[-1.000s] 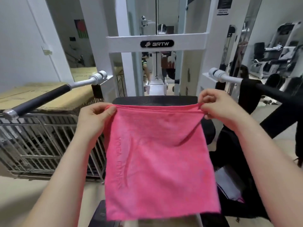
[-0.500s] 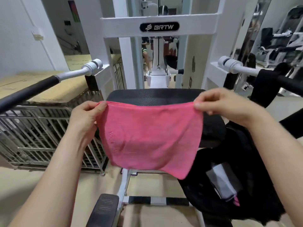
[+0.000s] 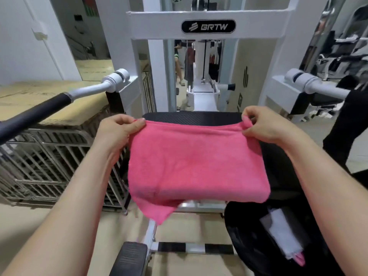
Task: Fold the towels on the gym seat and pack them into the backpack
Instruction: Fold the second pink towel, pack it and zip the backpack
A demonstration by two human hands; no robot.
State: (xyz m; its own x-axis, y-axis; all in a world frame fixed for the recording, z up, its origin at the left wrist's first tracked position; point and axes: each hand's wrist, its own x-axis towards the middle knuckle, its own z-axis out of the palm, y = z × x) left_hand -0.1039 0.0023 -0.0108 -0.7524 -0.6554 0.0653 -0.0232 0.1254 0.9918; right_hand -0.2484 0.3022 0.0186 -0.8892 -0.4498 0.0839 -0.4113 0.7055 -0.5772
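Currently: pink towel (image 3: 195, 166) is held up, doubled over and stretched between both hands. Left hand (image 3: 117, 130) pinches the top left corner and right hand (image 3: 264, 126) pinches the top right; the hands are well apart. One loose corner hangs lower at bottom left. The towel covers most of the black gym seat (image 3: 191, 118); can't tell if they touch. Black backpack (image 3: 249, 246) is open at lower right, with something white and a bit of pink inside. White BRTW machine frame (image 3: 207, 16) stands behind.

towel (image 3: 195, 164): pink, doubled over, hanging by its top corners
seat (image 3: 191, 117): black, behind towel
backpack (image 3: 249, 242): black, open, lower right
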